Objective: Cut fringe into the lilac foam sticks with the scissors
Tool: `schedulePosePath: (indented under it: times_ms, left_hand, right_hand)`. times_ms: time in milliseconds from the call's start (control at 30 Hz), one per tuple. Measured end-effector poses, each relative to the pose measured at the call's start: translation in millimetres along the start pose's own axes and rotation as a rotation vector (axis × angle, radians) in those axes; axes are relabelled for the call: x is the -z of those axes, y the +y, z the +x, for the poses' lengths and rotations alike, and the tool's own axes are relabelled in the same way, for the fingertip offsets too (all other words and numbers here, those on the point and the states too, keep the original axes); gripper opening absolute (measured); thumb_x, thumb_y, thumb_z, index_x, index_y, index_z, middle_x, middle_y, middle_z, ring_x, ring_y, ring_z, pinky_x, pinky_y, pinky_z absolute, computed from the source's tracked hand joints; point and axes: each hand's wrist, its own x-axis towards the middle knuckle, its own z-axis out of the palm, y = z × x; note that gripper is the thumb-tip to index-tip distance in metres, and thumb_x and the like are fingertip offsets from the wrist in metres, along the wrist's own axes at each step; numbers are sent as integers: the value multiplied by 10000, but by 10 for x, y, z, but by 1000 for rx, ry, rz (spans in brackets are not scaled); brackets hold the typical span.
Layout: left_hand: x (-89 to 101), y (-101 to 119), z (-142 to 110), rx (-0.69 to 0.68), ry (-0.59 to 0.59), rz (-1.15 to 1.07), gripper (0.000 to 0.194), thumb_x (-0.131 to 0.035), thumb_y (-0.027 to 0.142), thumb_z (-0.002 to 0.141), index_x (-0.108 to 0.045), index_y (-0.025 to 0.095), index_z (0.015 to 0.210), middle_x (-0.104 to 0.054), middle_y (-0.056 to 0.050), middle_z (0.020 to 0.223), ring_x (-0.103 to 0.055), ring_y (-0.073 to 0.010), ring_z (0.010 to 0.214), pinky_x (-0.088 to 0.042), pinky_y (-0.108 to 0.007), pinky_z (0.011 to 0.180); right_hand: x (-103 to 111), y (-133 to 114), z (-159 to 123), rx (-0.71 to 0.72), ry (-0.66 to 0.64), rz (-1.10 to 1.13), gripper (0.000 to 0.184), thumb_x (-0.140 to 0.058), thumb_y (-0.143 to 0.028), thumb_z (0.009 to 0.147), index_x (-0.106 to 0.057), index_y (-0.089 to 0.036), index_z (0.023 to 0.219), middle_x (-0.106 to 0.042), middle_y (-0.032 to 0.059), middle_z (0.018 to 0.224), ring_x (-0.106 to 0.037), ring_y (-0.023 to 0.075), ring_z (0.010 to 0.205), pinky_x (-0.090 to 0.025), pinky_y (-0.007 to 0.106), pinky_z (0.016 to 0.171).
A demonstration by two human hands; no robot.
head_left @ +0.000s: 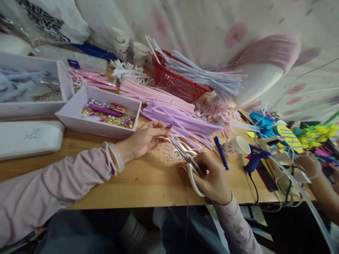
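Note:
My left hand (144, 140) is closed in a pinch on a light purple pipe cleaner (171, 137), whose far part I cannot make out. The fingers of my right hand (215, 180) are wrapped around the white handles of a pair of scissors (194, 180). Their blades point up and left, with the tips close to the held pipe cleaner. Small purple clippings (169, 155) lie scattered on the wooden table below. Just beyond my hands is a pile of purple pipe cleaners (182, 118), with pink pipe cleaners (156, 94) behind it.
A white box (87, 121) of beads stands left. Behind are a red basket (174, 83) and paper cups (140, 53). To the right lie a blue pen (221, 153), a tipped paper cup (236, 145), a blue glue gun (255, 157) and cables. Another person's arm (312, 176) shows far right.

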Motion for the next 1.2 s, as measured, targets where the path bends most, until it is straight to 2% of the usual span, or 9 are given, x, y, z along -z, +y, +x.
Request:
schedulePosePath:
  times_ms: [233,500,1000,1200]
  left_hand:
    - [9,-4,2,-5,-2,-28,245,-812,129,634,-568,137,621,-613,26,665,-561,-61,601,-465,-195,617]
    - [-17,9,-11,-6,7,-6,220,-760,86,687,-561,137,610,-584,27,621,-544,-58,571,-449,-196,611]
    - [-3,8,-3,-9,3,21,202,-722,85,719,-563,136,604,-557,29,599,-518,-59,542,-420,-204,602]
    - [-3,2,-6,-17,-2,33,232,-758,115,695,-551,142,594,-556,34,594,-517,-60,546,-421,-212,614]
  right_hand:
    - [-7,18,-21,0,28,-35,312,-752,-274,742,-446,-214,725,-351,-91,569,-304,70,499,-263,211,451]
    - [-16,37,-22,7,47,-29,334,-767,-262,734,-437,-215,713,-358,-97,561,-311,65,489,-264,201,437]
    - [-26,52,-33,10,69,-73,339,-757,-342,761,-450,-211,705,-378,-93,557,-319,62,490,-297,193,437]
    - [-6,50,-35,-6,87,-86,353,-742,-368,769,-437,-217,675,-336,-91,543,-292,67,479,-253,213,420]
